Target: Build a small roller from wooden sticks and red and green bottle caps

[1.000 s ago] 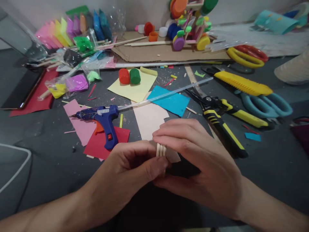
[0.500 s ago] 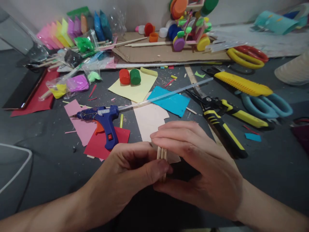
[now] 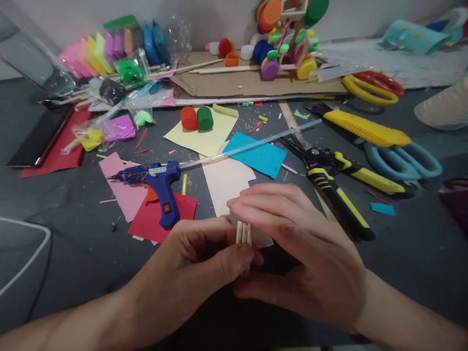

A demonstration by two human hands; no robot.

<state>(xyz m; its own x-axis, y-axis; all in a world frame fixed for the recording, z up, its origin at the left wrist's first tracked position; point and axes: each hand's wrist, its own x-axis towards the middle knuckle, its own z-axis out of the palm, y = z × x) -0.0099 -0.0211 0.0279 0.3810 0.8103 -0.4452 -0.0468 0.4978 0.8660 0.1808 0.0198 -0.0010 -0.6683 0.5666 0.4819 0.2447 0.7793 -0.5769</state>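
A small bundle of short wooden sticks (image 3: 243, 232) stands upright, pinched between the thumb and fingers of my left hand (image 3: 204, 263). My right hand (image 3: 303, 243) curves round the same sticks from the right, its fingers at their top ends and its thumb by the bottom ends. The lower part of the bundle is mostly covered by my left thumb. Just beyond my hands lies a cream paper sheet (image 3: 224, 183). To the left, a blue hot glue gun (image 3: 164, 187) rests on pink and red paper, a long clear glue stick (image 3: 256, 144) reaching out from its back.
Yellow-black pliers (image 3: 325, 165), a yellow utility knife (image 3: 365, 127) and blue-handled scissors (image 3: 402, 161) lie to the right. Red (image 3: 188, 118) and green (image 3: 205, 118) caps stand on yellow paper. At the back, a colourful assembly (image 3: 285, 44) stands on cardboard (image 3: 219, 85). A white cable (image 3: 40, 239) loops at left.
Both hands stay almost in place around the sticks. The bundle's top has tilted slightly to the left, and the view has shifted a little.
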